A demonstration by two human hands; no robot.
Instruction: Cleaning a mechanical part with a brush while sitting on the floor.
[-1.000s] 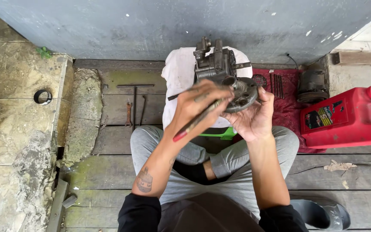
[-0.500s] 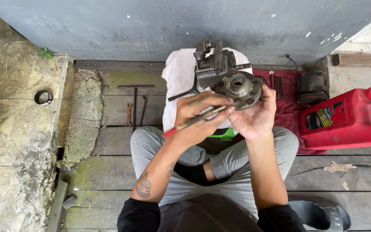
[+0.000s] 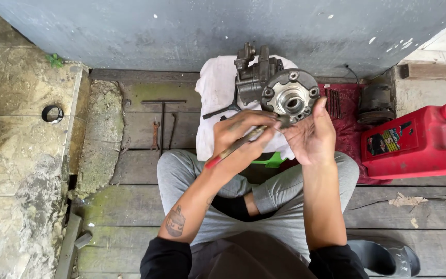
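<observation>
left hand (image 3: 243,137): curled shut around red-handled tool (image 3: 233,148) | right hand (image 3: 311,134): fingers half spread, cupping near edge of metal pump (image 3: 277,88) | pump rested on white cloth (image 3: 215,93)

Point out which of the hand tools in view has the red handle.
It is the slim tool gripped in the left hand, its red end pointing toward the knee. The small wrench and T-bar on the planks are bare, rusty metal.

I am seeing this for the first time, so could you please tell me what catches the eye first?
At top centre, a grey metal compressor-like part with a round hub rests on a white cloth. The left hand holds a red-handled tool beside the right hand. A red plastic jug stands at the right.
</observation>
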